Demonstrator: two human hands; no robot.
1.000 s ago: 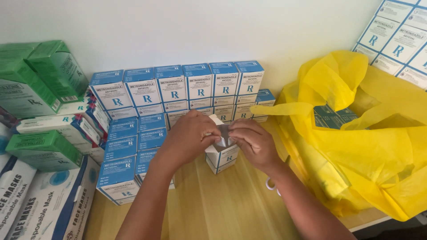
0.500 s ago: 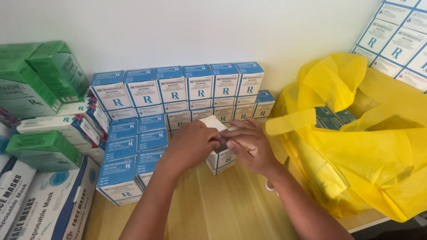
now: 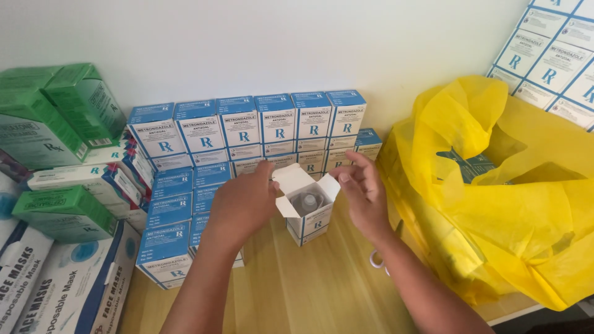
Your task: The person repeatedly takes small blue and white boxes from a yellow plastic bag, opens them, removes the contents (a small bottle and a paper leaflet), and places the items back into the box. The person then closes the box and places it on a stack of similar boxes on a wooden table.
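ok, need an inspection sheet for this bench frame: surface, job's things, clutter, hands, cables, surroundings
Surface: light wooden tabletop, bare patch in front.
Job's things: small white-and-blue carton, upright, top flaps open, a bottle cap visible inside.
Clutter: stacked blue-and-white cartons; green boxes; face mask boxes; yellow plastic bag holding dark cartons.
Hands: left hand at the carton's left flap; right hand open beside the right flap, gripping nothing.
Cables: nothing seen.
Surroundings: white wall; more cartons upper right.

a plain white wall (image 3: pixel 278 43) stands behind a light wooden table (image 3: pixel 297 291), evenly lit.
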